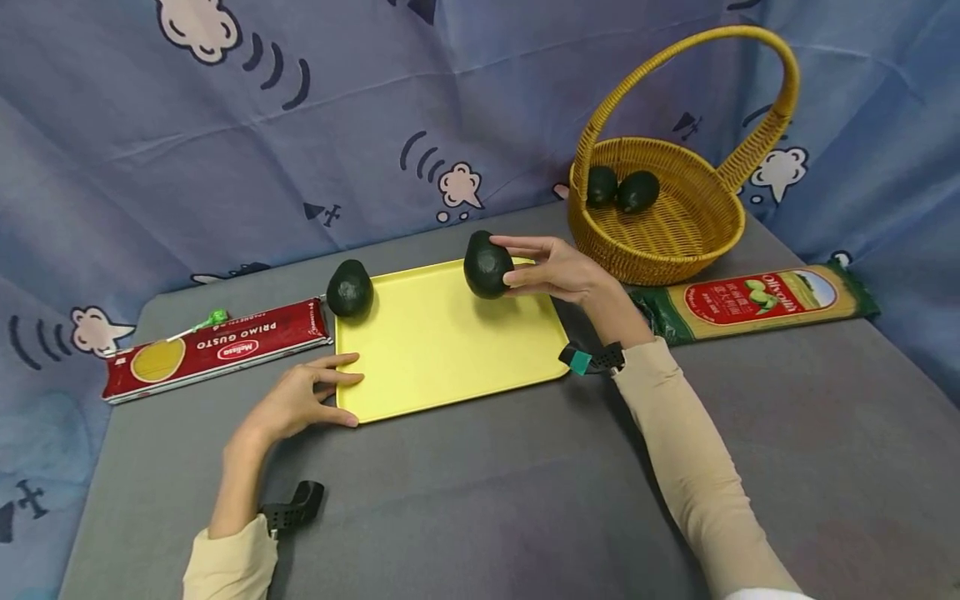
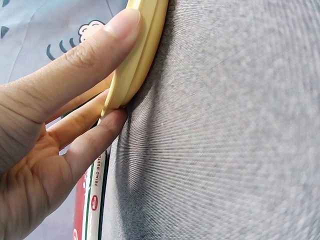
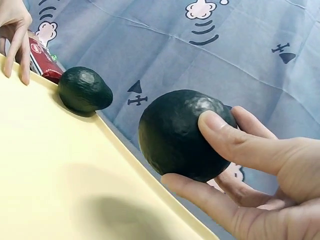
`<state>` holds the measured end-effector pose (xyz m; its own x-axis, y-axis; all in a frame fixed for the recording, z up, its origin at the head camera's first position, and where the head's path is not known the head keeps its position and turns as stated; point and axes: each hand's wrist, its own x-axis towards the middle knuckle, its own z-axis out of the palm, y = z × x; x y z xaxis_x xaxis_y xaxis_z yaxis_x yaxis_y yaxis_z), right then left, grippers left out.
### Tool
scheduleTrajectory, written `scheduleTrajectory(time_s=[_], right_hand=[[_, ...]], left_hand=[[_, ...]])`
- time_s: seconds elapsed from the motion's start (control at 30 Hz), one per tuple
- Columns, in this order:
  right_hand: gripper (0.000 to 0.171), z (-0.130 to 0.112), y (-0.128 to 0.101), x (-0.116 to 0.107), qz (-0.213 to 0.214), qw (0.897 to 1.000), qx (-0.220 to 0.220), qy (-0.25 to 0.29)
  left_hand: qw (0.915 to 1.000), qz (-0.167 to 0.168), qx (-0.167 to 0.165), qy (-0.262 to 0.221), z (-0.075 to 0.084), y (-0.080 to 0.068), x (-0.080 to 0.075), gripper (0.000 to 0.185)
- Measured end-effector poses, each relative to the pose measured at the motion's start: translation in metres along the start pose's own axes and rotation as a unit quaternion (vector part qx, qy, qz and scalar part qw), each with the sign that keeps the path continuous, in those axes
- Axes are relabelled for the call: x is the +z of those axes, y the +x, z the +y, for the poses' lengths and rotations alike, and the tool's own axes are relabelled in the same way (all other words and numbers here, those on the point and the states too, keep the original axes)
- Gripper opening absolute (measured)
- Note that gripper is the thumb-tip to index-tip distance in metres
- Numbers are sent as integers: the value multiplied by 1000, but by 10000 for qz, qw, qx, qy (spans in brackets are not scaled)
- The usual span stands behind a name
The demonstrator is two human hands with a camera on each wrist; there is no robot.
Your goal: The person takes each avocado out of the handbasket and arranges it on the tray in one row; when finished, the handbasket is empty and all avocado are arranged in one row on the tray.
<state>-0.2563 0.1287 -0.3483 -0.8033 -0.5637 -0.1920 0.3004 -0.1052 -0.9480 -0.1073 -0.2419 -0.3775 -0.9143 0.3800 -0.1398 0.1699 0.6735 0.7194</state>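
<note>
Green avocado, right hand gripping; left hand touches tray, fingers extended; basket partly hides probable avocado

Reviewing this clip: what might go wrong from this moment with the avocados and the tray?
The held avocado is pinched at the fingertips of the right hand above the yellow tray; it might slip and drop. The other avocado sits at the tray's far left corner, so a bump could roll it off. The left hand grips the tray's edge; a tug may jolt that avocado.
</note>
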Motion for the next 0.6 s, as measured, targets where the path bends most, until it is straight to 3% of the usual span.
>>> scheduleTrajectory(time_s=[0.6], right_hand=[[65,21,42,31,73,9995,283,-126]], left_hand=[[10000,-19,-49,42,-2,2,1,58]])
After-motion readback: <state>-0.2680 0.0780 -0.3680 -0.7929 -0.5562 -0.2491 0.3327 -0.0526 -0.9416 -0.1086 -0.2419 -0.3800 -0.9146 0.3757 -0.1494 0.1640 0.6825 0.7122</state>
